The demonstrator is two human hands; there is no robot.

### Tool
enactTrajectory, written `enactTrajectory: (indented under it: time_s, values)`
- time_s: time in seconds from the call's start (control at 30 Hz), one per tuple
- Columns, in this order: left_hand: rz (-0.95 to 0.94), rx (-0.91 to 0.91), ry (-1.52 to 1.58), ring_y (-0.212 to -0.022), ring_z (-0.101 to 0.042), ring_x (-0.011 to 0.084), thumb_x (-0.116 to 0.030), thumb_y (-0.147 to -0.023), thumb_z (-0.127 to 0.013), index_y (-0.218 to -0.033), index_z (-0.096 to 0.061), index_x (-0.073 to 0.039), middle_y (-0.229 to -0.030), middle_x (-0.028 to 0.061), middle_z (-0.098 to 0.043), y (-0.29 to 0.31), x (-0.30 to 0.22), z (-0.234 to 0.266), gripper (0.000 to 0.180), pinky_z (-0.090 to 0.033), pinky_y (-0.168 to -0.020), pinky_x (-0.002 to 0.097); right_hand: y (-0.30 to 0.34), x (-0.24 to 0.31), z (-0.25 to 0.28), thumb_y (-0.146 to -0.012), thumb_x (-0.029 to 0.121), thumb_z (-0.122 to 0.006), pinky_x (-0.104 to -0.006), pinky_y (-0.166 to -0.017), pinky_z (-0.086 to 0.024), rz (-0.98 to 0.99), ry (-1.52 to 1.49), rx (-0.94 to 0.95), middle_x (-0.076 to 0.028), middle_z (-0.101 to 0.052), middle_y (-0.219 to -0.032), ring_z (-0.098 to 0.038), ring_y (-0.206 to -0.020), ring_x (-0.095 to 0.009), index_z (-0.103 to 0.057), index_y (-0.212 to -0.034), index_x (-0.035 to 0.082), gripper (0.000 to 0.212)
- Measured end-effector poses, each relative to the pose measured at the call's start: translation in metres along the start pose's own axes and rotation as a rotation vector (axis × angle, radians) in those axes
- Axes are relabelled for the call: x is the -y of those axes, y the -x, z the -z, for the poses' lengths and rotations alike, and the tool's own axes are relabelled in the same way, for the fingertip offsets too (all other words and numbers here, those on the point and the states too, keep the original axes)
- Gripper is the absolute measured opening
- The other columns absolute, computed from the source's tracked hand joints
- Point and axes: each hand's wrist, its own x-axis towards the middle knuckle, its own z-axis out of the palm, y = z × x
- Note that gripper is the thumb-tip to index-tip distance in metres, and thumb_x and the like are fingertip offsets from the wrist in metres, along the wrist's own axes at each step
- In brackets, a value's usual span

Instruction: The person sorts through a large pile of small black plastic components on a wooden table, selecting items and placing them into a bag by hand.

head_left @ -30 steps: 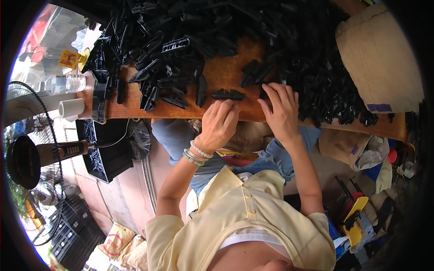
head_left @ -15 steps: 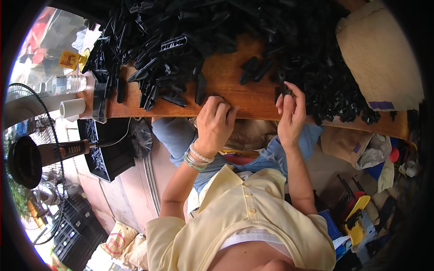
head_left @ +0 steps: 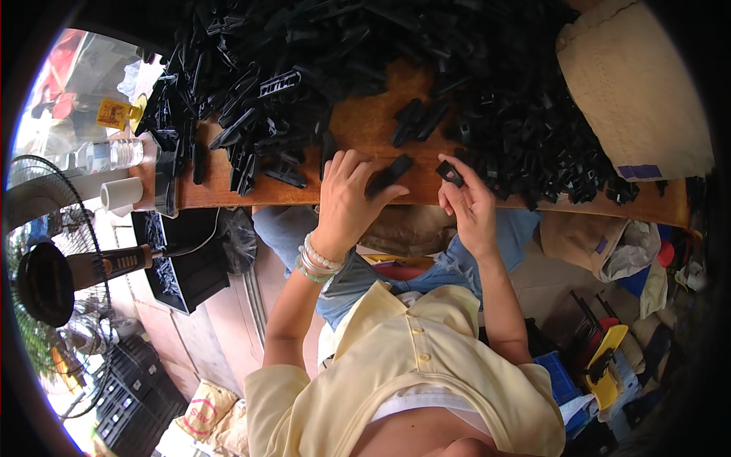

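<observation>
Parts (head_left: pixel 335 57) lie heaped on the table (head_left: pixel 365 126), bottle (head_left: pixel 126 154) to left, sack (head_left: pixel 636 95) to right.

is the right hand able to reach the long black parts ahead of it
Probably yes: bare wood separates the right hand from those parts, though it pinches a small black piece.

Red letters in a red ring are printed on a tan sack (head_left: pixel 207 411), low on the left. Small dark print is seen on a yellow container (head_left: pixel 114 113), but it is too tiny to be read. A pale label is wrapped around a clear plastic bottle (head_left: pixel 126 154); its words cannot be made out.
</observation>
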Motion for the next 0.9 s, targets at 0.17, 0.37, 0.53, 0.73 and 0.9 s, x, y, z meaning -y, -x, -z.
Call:
enactTrajectory:
  time_s: [0.17,0.37,0.53,0.73,0.9]
  values:
    - [-0.002,0.173,-0.06,-0.083,-0.053,0.0257,-0.011,-0.07,-0.079,-0.094,-0.068,-0.005,-0.088,0.0063,-0.059,0.016,-0.004,0.01,0.027,-0.04,-0.076,0.0369,-0.002,0.008,0.002,-0.09,0.003,-0.064,-0.0259,-0.063,-0.045,0.069,0.363,0.101,-0.005,-0.057,-0.082,-0.056,-0.069,-0.013,-0.063,-0.118,0.001,0.028]
    - [-0.077,0.161,0.05,-0.083,-0.053,0.0267,-0.007,-0.068,-0.078,-0.094,-0.069,-0.002,-0.089,0.0072,-0.06,0.013,0.007,0.01,0.028,-0.043,-0.075,0.0372,-0.014,0.0,-0.002,-0.074,0.003,-0.075,-0.0374,-0.065,-0.047,0.44,0.717,0.089,-0.01,-0.061,-0.081,-0.057,-0.074,-0.027,-0.067,-0.104,0.001,0.031]
    - [-0.075,0.154,0.125,-0.083,-0.053,0.0272,-0.003,-0.067,-0.077,-0.094,-0.07,-0.001,-0.09,0.0082,-0.062,0.013,0.013,0.009,0.028,-0.045,-0.075,0.0367,-0.006,-0.009,-0.003,-0.07,-0.002,-0.076,-0.0361,-0.065,-0.047,0.461,0.611,0.071,-0.008,-0.06,-0.08,-0.057,-0.075,-0.025,-0.068,-0.104,0.001,0.034]
    - [-0.09,0.178,0.153,-0.084,-0.052,0.0274,-0.002,-0.068,-0.075,-0.095,-0.069,0.0,-0.09,0.0079,-0.061,0.013,0.018,0.01,0.028,-0.045,-0.076,0.0364,-0.013,-0.012,-0.006,-0.066,-0.006,-0.076,-0.0352,-0.065,-0.046,0.41,0.585,0.041,-0.006,-0.061,-0.084,-0.056,-0.078,-0.023,-0.071,-0.1,0.003,0.035]
    - [-0.129,0.203,0.111,-0.086,-0.052,0.0269,-0.004,-0.07,-0.073,-0.096,-0.068,0.0,-0.09,0.007,-0.06,0.009,0.019,0.013,0.026,-0.042,-0.077,0.0362,-0.012,-0.008,-0.013,-0.064,-0.004,-0.077,-0.0359,-0.071,-0.045,0.464,0.657,0.03,-0.004,-0.06,-0.089,-0.055,-0.083,-0.022,-0.072,-0.099,0.004,0.036]
